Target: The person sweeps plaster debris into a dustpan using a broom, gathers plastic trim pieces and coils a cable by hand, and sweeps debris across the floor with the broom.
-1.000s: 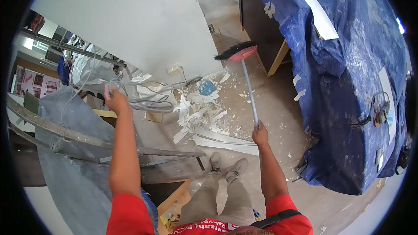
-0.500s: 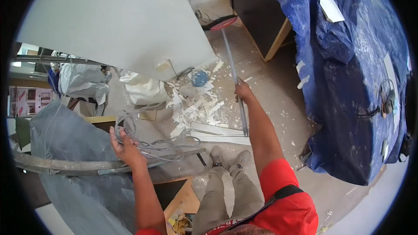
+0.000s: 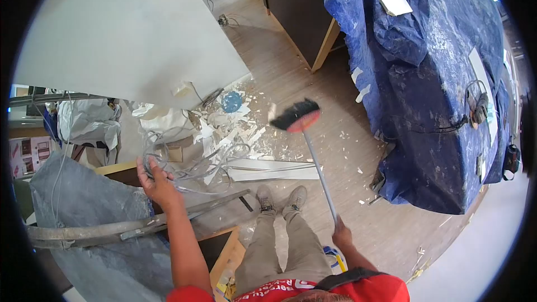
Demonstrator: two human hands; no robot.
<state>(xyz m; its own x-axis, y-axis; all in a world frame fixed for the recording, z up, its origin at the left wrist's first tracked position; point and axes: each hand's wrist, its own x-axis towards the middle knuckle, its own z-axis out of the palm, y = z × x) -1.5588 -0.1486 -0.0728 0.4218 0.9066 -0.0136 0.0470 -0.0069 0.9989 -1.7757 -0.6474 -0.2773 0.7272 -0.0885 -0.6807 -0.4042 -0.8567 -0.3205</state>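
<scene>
Scraps part-gathered on a floor, with broom and cable in hand

The broom [image 3: 314,157] is seen right of centre, its handle gripped closely near the lower end by the right hand [image 3: 343,236]. Its head is tilted, with the bristles turned toward the upper left; whether the floor [image 3: 302,86] is touched by them cannot be told (the bristles are slightly blurred). By the left hand [image 3: 159,185], left of centre, a grey cable [image 3: 178,175] is held in a loose grip, its loops spread toward the middle of the frame.

The work is judged to be partly done. Most of the pale debris is massed in a scrap heap [image 3: 240,131] left of centre, with a round blue object [image 3: 232,102] at its upper edge. Long white strips [image 3: 271,170] are laid together just below it. Still left are the loose chips [image 3: 358,170] strewn right of the broom and the fragments [image 3: 418,263] at lower right. The heap itself is not yet lifted from the floor, and the cable is not yet neatly coiled. A white sack [image 3: 162,120] is seen beside the heap; its contents cannot be made out.
</scene>
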